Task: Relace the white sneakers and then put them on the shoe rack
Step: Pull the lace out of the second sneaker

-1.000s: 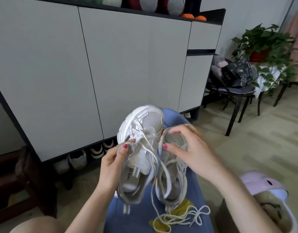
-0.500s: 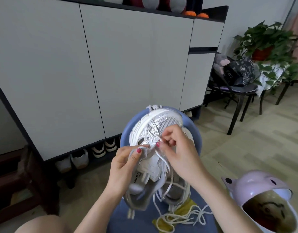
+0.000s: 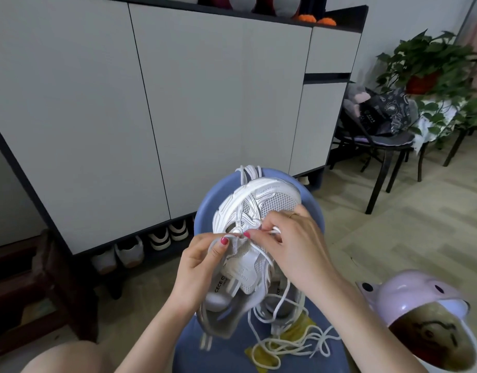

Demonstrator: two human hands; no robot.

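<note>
- Step in hand, I judge: relacing, still at lower eyelets; rack step not begun.
- Left hand point(image 3: 198, 267) is gripping the held sneaker point(image 3: 255, 211) by its side; thumb is pressing the edge beside the tongue.
- Right hand point(image 3: 291, 247) is pinching the lace point(image 3: 275, 231) w/ thumb & forefinger, just right of left thumb.
- 2nd sneaker point(image 3: 284, 308) is lying below right wrist, on the blue stool point(image 3: 316, 211).
- Next move is probably needing the lace tip fed into an eyelet; which eyelet, cannot tell.
</note>
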